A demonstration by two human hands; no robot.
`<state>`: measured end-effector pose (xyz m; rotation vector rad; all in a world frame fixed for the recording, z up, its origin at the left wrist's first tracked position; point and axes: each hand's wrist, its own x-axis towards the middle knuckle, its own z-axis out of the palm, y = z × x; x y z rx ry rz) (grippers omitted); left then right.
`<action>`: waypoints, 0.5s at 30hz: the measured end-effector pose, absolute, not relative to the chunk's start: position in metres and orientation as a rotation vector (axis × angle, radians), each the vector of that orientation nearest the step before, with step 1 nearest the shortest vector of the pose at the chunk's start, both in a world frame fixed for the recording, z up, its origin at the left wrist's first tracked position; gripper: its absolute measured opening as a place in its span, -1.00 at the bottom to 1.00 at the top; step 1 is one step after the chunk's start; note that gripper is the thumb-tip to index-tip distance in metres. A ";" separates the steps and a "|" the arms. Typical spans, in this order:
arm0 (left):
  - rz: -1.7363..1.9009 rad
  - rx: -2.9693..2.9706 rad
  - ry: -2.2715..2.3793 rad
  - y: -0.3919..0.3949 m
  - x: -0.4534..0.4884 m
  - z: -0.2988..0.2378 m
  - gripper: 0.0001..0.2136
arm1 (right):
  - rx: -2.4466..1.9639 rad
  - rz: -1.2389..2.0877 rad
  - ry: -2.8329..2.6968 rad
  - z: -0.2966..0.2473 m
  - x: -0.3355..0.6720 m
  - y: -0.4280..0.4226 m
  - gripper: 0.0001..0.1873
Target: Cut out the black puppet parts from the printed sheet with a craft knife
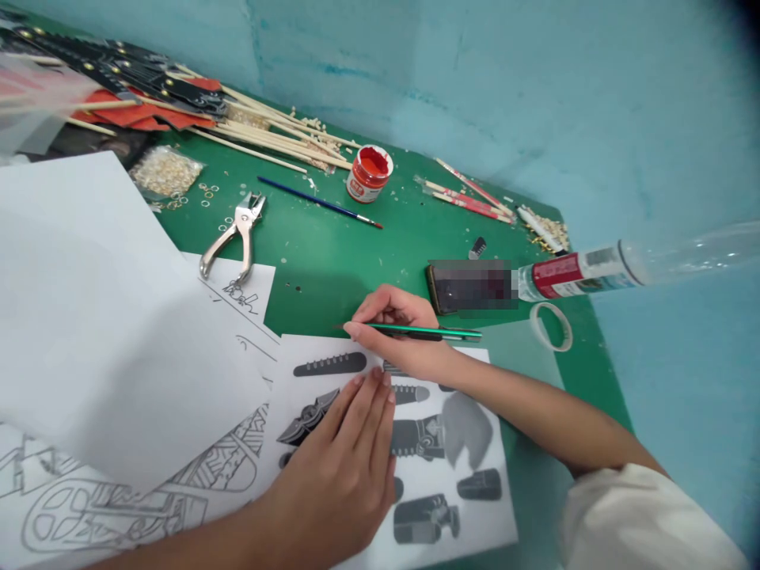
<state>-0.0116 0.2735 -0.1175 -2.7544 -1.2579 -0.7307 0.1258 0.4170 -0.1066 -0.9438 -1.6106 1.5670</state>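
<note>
My right hand is closed round a slim green-and-black pen-like tool. Its thin dark tip points left, just past the top edge of a white printed sheet. Whether it is a pen or a craft knife I cannot tell. On that sheet my left hand lies flat, fingers stretched out and side by side, covering some of the print. Grey and black figure parts show around it: a long strip, a pointed piece and a torso shape.
A hole punch, paintbrush and open jar of red paint stand beyond the sheet. At right are a phone, bottle and tape roll. White papers cover the left; wooden sticks lie behind.
</note>
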 end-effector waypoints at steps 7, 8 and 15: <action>-0.648 -2.812 -1.200 0.279 -0.010 -0.117 -0.44 | -0.960 1.644 -1.560 -0.105 0.129 0.421 -0.76; -0.640 -2.827 -1.186 0.280 -0.010 -0.117 -0.45 | -0.960 1.655 -1.557 -0.105 0.129 0.422 -0.76; -0.702 -2.841 -1.207 0.281 -0.011 -0.118 -0.47 | -0.980 1.630 -1.526 -0.105 0.128 0.427 -0.76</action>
